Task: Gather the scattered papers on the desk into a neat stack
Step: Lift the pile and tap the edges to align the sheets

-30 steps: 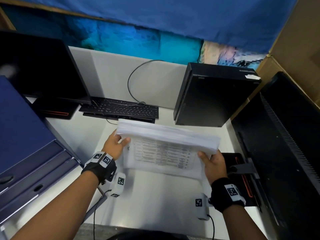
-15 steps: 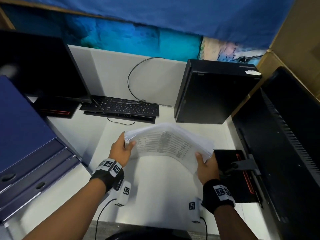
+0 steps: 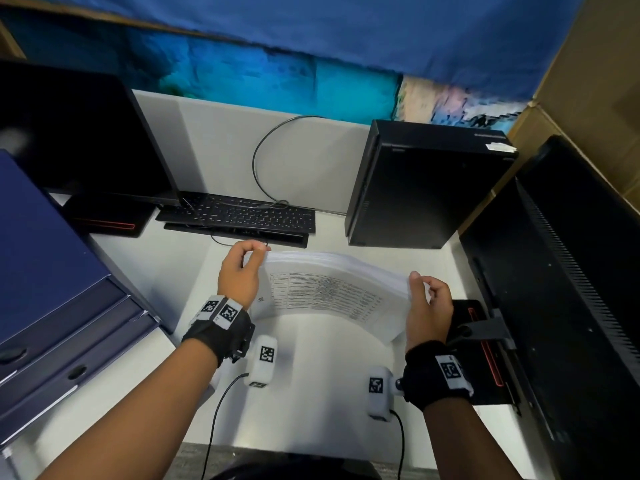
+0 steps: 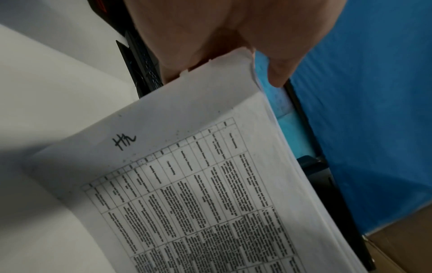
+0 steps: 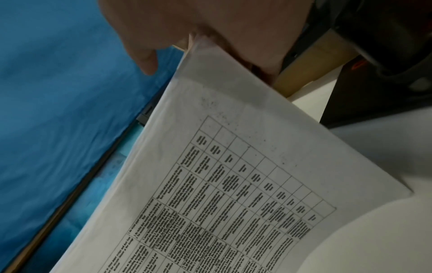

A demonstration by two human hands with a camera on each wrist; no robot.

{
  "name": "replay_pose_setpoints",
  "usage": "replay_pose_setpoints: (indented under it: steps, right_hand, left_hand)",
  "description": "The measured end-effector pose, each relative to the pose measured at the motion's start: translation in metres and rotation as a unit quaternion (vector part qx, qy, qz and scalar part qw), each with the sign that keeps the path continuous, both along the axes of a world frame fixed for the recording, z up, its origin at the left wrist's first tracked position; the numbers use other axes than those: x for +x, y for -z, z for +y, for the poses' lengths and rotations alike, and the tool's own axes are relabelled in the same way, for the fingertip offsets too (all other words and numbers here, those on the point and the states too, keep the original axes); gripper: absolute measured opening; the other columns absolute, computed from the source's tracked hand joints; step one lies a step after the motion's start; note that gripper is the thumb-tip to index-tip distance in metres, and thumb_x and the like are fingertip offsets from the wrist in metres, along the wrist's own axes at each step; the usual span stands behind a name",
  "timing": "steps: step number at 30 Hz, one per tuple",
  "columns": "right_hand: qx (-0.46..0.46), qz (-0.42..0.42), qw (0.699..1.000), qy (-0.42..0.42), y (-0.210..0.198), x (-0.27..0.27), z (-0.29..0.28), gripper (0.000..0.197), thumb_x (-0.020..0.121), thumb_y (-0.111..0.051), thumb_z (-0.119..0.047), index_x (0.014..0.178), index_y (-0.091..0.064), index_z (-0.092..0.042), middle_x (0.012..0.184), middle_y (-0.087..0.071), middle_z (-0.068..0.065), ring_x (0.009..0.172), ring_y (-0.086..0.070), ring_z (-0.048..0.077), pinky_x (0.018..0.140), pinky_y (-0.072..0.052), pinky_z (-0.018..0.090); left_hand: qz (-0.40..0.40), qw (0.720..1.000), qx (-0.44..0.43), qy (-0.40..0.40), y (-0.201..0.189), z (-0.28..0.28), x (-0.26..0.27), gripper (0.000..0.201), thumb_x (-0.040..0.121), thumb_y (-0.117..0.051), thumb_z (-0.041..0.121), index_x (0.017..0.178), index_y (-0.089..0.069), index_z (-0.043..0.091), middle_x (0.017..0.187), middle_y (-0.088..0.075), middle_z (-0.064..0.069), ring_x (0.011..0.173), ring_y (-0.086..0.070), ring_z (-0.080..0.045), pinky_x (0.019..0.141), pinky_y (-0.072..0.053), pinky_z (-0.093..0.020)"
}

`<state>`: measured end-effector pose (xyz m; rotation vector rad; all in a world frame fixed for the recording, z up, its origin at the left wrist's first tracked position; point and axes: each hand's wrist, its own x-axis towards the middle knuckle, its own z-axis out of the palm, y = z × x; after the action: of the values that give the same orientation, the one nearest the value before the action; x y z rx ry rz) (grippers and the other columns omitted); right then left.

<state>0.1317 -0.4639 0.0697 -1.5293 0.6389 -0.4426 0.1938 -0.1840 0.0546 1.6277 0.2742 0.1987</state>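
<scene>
Matt white printed paper stack; smooth white desk; matt black plastic computer tower at one o'clock; creased blue cloth beyond.

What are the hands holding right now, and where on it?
Both hold the stack of papers: the left hand pinches its left end at the far corner, the right hand its right end. The stack bows between them.
</scene>
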Motion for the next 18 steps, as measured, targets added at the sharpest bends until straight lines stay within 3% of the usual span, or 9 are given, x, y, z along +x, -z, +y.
replay_pose_setpoints:
  steps: [3,5,8,12,18]
  right_hand:
    - [0.002,0.036,0.999,0.020,0.0043,0.0059,-0.0005,0.028,0.087,-0.064,-0.045,0.091,-0.057,-0.018,0.097,-0.063,0.007,0.081,-0.063,0.022,0.065,-0.054,0.034]
    - [-0.002,0.041,0.999,0.022,0.0053,0.0072,-0.0021,0.020,0.088,-0.063,-0.038,0.088,-0.057,-0.018,0.095,-0.064,0.005,0.084,-0.063,0.024,0.064,-0.054,0.033]
    - [0.000,0.028,0.999,0.015,0.0056,0.0082,-0.0032,0.005,0.089,-0.057,-0.020,0.087,-0.061,-0.018,0.101,-0.069,-0.002,0.093,-0.064,0.024,0.064,-0.051,0.030]
    - [0.000,0.027,1.000,0.008,0.0067,0.0076,-0.0035,0.010,0.088,-0.054,-0.018,0.091,-0.063,-0.021,0.107,-0.068,-0.002,0.095,-0.062,0.023,0.069,-0.051,0.033]
    - [-0.010,0.029,0.999,-0.011,0.0065,0.0049,-0.0047,0.009,0.090,-0.056,-0.021,0.090,-0.065,-0.021,0.102,-0.069,-0.005,0.090,-0.062,0.022,0.066,-0.052,0.033]
  left_hand:
    - [-0.001,1.000,0.023,-0.013,0.0019,-0.0002,0.0009,0.016,0.093,-0.058,0.015,0.083,-0.063,0.027,0.097,-0.070,0.009,0.094,-0.061,-0.005,0.091,-0.045,-0.029]
    - [0.000,1.000,0.015,-0.014,0.0033,-0.0001,0.0010,0.016,0.094,-0.056,0.014,0.084,-0.063,0.024,0.099,-0.071,0.007,0.094,-0.062,-0.006,0.086,-0.043,-0.025]
    - [0.010,1.000,0.007,-0.025,0.0052,-0.0003,0.0025,0.019,0.094,-0.054,0.014,0.083,-0.064,0.025,0.097,-0.071,0.008,0.090,-0.061,-0.008,0.081,-0.042,-0.023]
    - [0.016,0.999,0.022,-0.026,0.0077,0.0000,0.0024,0.022,0.095,-0.051,0.018,0.082,-0.065,0.029,0.092,-0.069,0.008,0.087,-0.059,-0.011,0.075,-0.042,-0.027]
    - [0.000,1.000,0.017,-0.018,0.0088,0.0012,0.0031,0.021,0.095,-0.052,0.021,0.086,-0.071,0.023,0.101,-0.072,0.004,0.096,-0.062,-0.013,0.082,-0.043,-0.026]
